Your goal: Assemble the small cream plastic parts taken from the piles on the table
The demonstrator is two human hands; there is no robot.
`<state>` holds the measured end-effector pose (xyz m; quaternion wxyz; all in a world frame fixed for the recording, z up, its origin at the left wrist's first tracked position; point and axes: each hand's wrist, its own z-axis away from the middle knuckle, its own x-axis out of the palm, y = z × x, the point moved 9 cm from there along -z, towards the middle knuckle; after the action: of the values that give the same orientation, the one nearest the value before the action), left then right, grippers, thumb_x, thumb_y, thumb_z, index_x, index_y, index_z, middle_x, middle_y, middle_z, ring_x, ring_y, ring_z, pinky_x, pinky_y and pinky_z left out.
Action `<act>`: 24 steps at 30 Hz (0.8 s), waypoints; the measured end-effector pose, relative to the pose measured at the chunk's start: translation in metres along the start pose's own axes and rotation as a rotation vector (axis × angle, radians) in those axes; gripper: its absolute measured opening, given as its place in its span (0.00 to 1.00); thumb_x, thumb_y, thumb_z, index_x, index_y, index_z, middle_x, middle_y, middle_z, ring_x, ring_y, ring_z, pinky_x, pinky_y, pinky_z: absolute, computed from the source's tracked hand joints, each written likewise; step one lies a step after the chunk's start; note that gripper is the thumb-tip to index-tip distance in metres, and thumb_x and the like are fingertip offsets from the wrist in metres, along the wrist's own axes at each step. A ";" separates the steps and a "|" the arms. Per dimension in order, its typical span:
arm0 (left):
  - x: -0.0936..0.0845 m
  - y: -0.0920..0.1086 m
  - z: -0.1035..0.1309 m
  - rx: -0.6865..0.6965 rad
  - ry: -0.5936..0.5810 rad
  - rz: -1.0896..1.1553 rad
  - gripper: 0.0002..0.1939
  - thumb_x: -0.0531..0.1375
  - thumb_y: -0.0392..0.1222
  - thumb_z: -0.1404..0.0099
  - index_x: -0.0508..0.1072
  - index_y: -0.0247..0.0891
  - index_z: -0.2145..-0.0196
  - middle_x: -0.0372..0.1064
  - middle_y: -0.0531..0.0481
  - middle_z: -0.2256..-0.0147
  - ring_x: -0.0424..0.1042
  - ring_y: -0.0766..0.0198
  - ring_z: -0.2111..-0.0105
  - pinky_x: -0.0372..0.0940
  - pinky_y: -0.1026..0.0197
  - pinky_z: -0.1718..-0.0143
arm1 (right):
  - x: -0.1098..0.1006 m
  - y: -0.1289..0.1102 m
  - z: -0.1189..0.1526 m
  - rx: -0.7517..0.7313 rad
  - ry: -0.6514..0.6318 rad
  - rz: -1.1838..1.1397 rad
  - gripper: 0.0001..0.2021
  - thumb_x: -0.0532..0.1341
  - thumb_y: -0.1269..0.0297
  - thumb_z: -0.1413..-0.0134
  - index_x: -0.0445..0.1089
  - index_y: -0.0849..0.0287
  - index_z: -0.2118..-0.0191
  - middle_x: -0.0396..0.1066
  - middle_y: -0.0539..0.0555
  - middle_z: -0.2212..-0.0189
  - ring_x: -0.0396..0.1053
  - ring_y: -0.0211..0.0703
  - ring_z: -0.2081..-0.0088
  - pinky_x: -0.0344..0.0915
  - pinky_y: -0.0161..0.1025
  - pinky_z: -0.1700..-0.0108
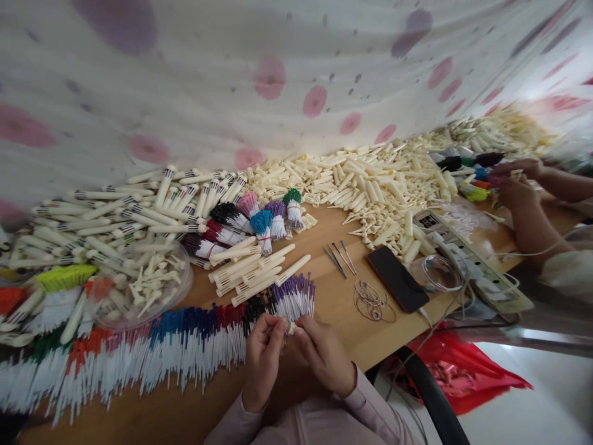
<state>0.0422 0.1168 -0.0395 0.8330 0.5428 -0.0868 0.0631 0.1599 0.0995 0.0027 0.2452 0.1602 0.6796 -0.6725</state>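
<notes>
Hands low centre of frame: left hand [263,358] and right hand [324,355] pinched together on a small cream piece [291,327], fingers closed round it, just below the row of coloured refills [185,346] on the wooden table [333,303]. Phone [397,279] centre right. Another person's hands [519,185] far right.

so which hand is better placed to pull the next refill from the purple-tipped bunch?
Probably the right hand: its fingers sit directly below the purple-tipped refills, almost touching them. The left hand is closed around a small piece, below the black-tipped refills.
</notes>
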 end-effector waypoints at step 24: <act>-0.003 0.004 -0.001 0.060 -0.004 -0.053 0.24 0.63 0.63 0.43 0.64 0.39 0.75 0.51 0.63 0.83 0.48 0.72 0.82 0.47 0.68 0.82 | -0.001 0.006 0.002 0.032 0.100 -0.207 0.05 0.54 0.61 0.35 0.59 0.56 0.60 0.66 0.50 0.72 0.64 0.41 0.73 0.59 0.34 0.71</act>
<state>0.0390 0.1197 -0.0370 0.8175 0.5697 -0.0722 0.0425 0.1640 0.0983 -0.0015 0.1378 0.1262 0.6932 -0.6961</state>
